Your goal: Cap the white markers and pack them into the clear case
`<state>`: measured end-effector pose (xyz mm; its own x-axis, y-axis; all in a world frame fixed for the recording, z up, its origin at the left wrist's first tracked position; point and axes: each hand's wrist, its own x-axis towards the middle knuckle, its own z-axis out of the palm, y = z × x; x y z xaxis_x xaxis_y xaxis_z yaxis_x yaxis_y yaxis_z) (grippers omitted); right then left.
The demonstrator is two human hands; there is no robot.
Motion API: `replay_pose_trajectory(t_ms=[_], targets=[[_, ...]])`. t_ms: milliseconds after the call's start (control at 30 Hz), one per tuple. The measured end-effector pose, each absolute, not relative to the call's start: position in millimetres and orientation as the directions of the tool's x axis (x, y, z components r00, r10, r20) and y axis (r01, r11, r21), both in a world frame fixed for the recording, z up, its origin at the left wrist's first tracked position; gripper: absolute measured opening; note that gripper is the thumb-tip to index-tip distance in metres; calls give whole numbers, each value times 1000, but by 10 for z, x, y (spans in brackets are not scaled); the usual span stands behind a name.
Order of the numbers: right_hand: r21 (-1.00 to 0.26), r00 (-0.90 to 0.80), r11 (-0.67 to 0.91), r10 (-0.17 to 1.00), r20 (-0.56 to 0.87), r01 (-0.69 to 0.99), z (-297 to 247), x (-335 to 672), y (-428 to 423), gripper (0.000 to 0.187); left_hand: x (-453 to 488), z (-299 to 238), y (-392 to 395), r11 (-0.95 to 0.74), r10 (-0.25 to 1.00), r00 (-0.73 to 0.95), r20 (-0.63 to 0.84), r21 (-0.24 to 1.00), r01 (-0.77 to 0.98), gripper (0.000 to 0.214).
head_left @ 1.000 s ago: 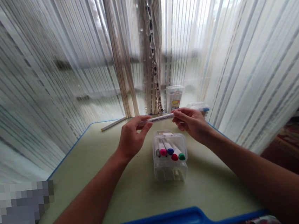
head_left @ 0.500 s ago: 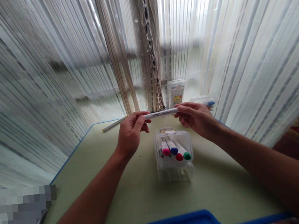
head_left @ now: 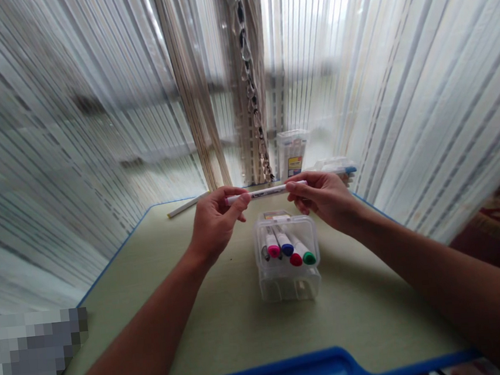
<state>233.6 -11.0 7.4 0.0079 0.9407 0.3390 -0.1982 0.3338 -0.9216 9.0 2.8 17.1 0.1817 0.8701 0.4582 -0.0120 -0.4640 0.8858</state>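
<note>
Over the pale table (head_left: pixel 227 313), the left hand (head_left: pixel 216 219) and right hand (head_left: pixel 322 196) pinch 1 white marker (head_left: pixel 268 192), seemingly steadying it; the next move likely needs matched grips

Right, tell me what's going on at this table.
A person holds a white marker nearly level in the air, pinched near its ends by the left hand and right hand. Nearer the person, a clear plastic case on the table holds markers with pink, blue, red and green ends. A yellow-ended marker lies beyond the left hand.
</note>
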Motion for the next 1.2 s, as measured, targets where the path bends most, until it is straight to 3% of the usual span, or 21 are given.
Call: replay_pose_trajectory(t_ms=[300, 567, 733, 1000, 1200], targets=[[-918, 52, 286, 958, 282, -274, 151, 2341, -112, 33, 59, 176, 74, -336, 910, 182, 373, 919, -206, 24], [-902, 37, 245, 968, 248, -357, 183, 2372, -115, 23, 58, 189, 71, -282, 917, 203, 345, 917, -282, 21], [-894, 30, 243, 968, 250, -376, 180, 2378, -110, 22, 65, 175, 77, -311, 910, 200, 362, 918, -247, 21], [-912, 19, 341, 938, 346, -227, 111, 2363, -90, 28, 62, 168, 66, -460, 864, 202, 460, 887, -51, 27], [-905, 26, 407, 913, 407, -127, 90, 2355, -97, 32, 62, 164, 58, -492, 840, 220, 495, 867, -73, 35]])
